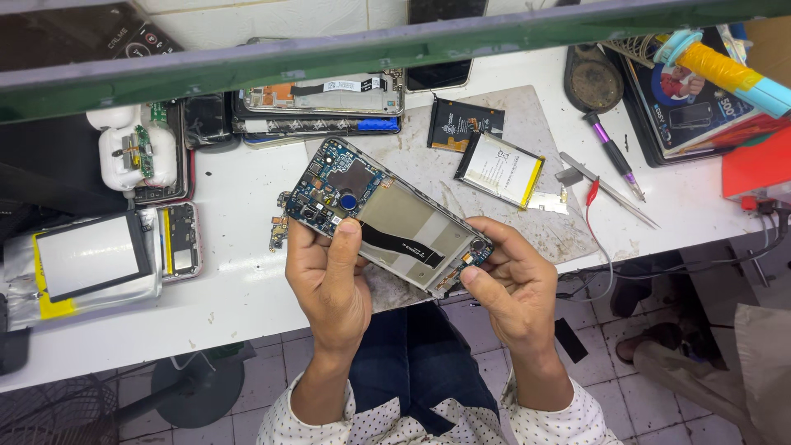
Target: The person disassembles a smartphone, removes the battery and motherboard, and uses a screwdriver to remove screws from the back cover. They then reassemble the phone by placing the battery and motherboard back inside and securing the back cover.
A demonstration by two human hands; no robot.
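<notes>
The opened phone (391, 216), held above the bench's front edge, is clamped at its two ends between left hand (329, 280) and right hand (511, 284) (light, stiff, judged fragile where boards and flex lie bare), so the frame edges are best gripped.

**Packages, labels and screens on the bench**

A dark printed box (696, 103) is lying at the far right. Two label-bearing batteries, one black (463, 125) and one white with a yellow edge (499, 169), are resting mid-bench. A detached grey screen panel (89, 255) is sitting far left.
</notes>
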